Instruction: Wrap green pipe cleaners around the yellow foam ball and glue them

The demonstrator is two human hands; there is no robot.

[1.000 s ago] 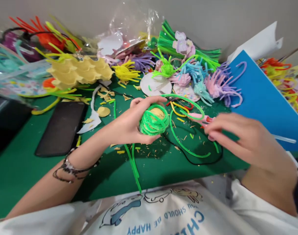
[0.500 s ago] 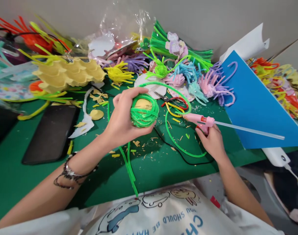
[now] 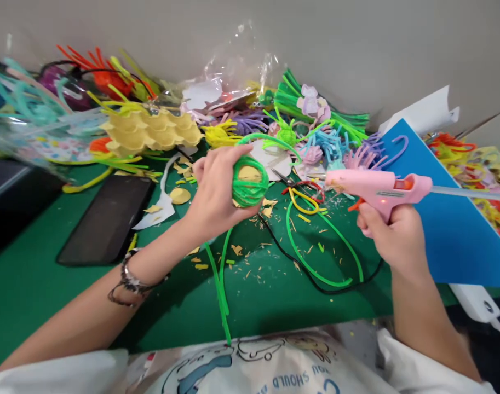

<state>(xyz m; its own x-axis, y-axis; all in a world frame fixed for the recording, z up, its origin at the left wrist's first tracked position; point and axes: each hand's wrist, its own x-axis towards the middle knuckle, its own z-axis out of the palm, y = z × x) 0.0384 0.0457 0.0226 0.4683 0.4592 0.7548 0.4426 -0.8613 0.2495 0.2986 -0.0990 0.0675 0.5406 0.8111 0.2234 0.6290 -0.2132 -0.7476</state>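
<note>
A ball wrapped in green pipe cleaner (image 3: 250, 191), with a tan patch uncovered on top, is held by my left hand (image 3: 219, 191), thumb below and fingers over it. Long green strands trail from it onto the table. My right hand (image 3: 397, 235) grips a pink glue gun (image 3: 377, 189) by its handle; its nozzle points left toward the ball, a gap apart from it. A clear glue stick (image 3: 471, 191) sticks out of the gun's back. Scissors with red and yellow handles (image 3: 303, 198) lie between the two hands, on the table.
A black phone (image 3: 108, 221) lies on the green table (image 3: 179, 317) at the left. Behind are a yellow egg carton (image 3: 151, 131), a green pipe-cleaner bundle (image 3: 344, 123) and fluffy coloured pieces. A blue board (image 3: 442, 235) stands at the right. A black cable (image 3: 291, 257) crosses the table among scraps.
My right hand has lifted the glue gun up, bringing it closer to the camera. My left hand still holds the green ball. The view has shifted slightly.
</note>
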